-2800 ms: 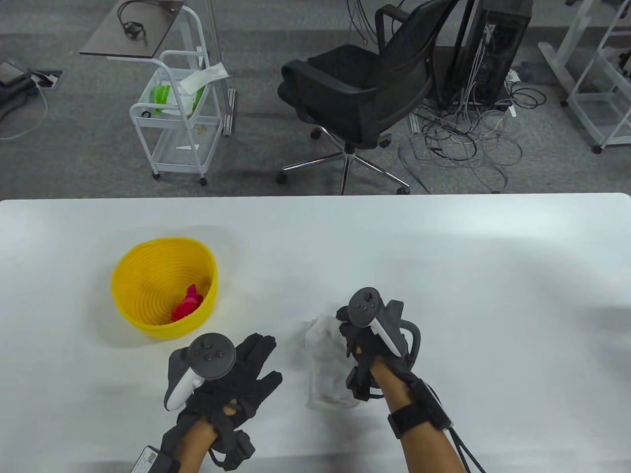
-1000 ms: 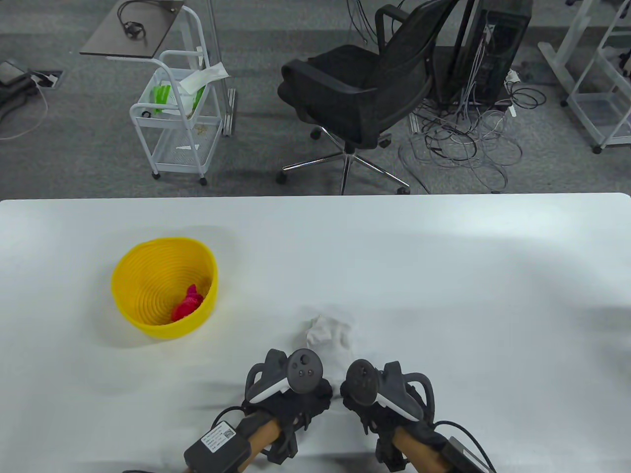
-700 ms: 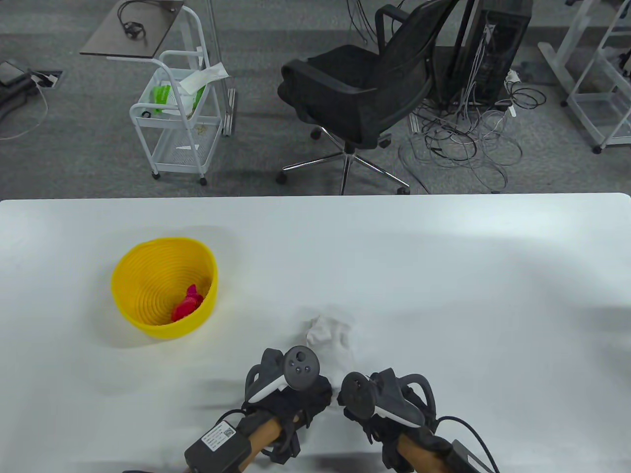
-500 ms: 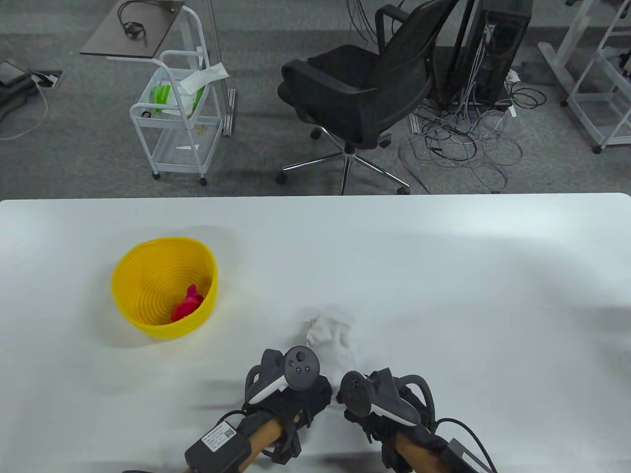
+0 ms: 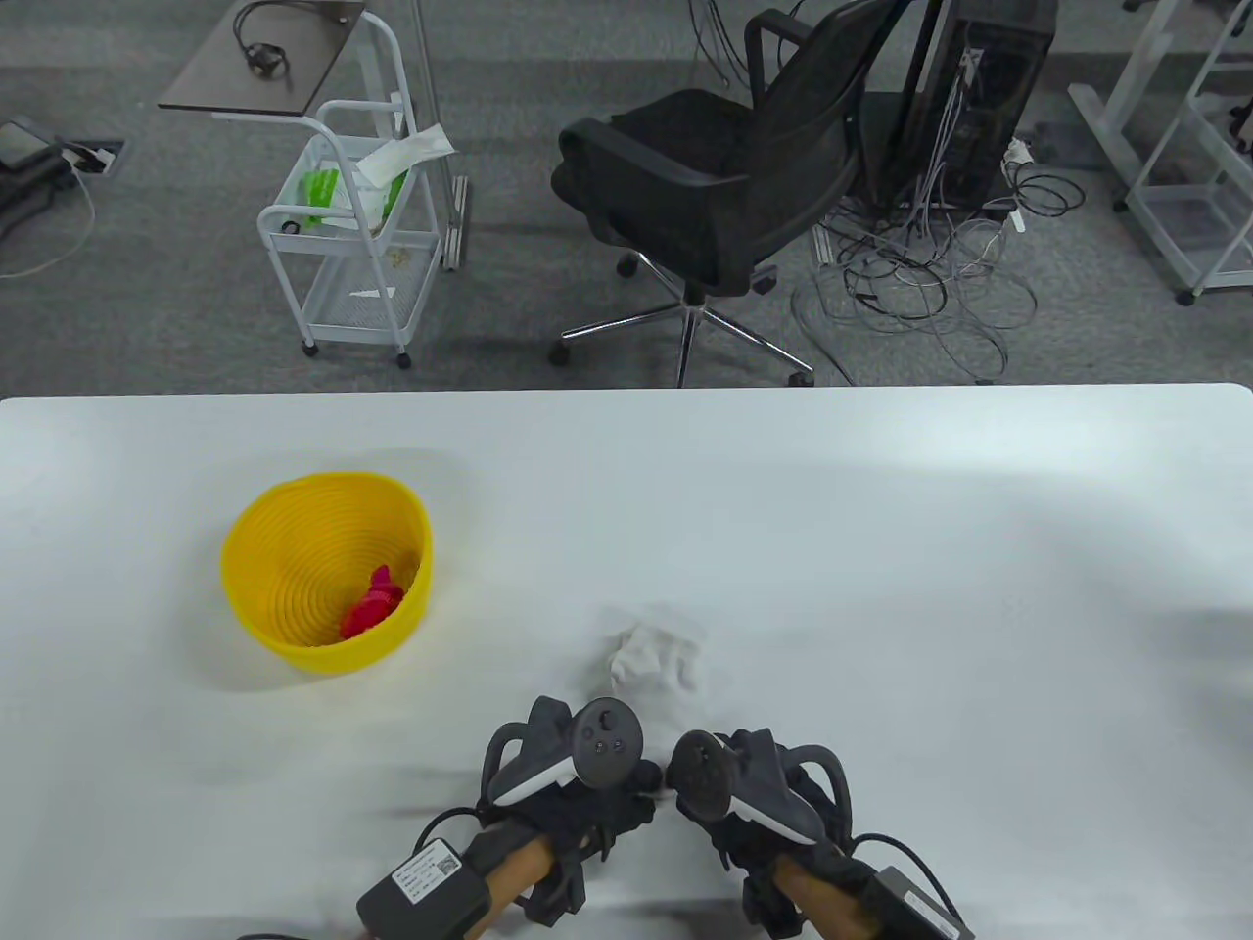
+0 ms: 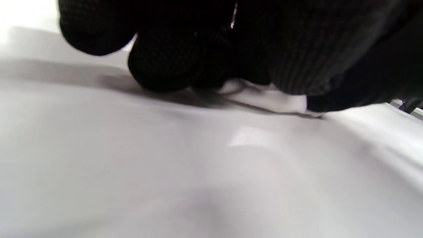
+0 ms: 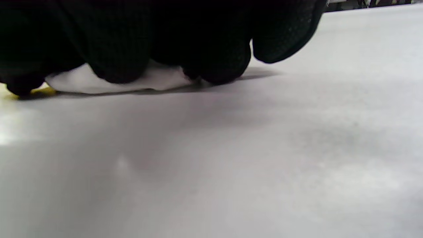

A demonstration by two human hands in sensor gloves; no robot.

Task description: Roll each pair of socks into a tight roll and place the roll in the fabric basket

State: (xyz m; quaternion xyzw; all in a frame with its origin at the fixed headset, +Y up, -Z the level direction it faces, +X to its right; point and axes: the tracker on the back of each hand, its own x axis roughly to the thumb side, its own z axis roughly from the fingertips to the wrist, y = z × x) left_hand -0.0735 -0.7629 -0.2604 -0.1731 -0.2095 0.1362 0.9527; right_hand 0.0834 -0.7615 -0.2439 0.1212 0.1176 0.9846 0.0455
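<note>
Both hands sit side by side at the middle of the surface's (image 5: 881,548) near edge, knuckles up, forearms coming in over that edge. The left hand (image 5: 578,798) and the right hand (image 5: 759,813) are bent down over the near end of the white sock pair (image 5: 658,658), each with a tracker on its back. The two trackers nearly touch.

In the table view the trackers and gloves cover the fingers completely, and the near part of the sock pair is hidden under the hands; only its crumpled far end shows, lying flat just beyond them.

The wrist views fill that gap. From the left wrist, the left hand's fingers (image 6: 172,62) curl down with their tips on the surface, a strip of white sock (image 6: 264,99) caught beneath them. From the right wrist, the right hand's fingers (image 7: 115,56) curl the same way over the white fabric (image 7: 158,79), pressing it against the surface. Both views are dark and close, so single fingers are hard to separate and the roll's shape cannot be made out.

The yellow fabric basket (image 5: 294,509) stands toward the surface's left edge, well apart from the hands, with a red sock roll (image 5: 372,609) inside against its right wall.
</note>
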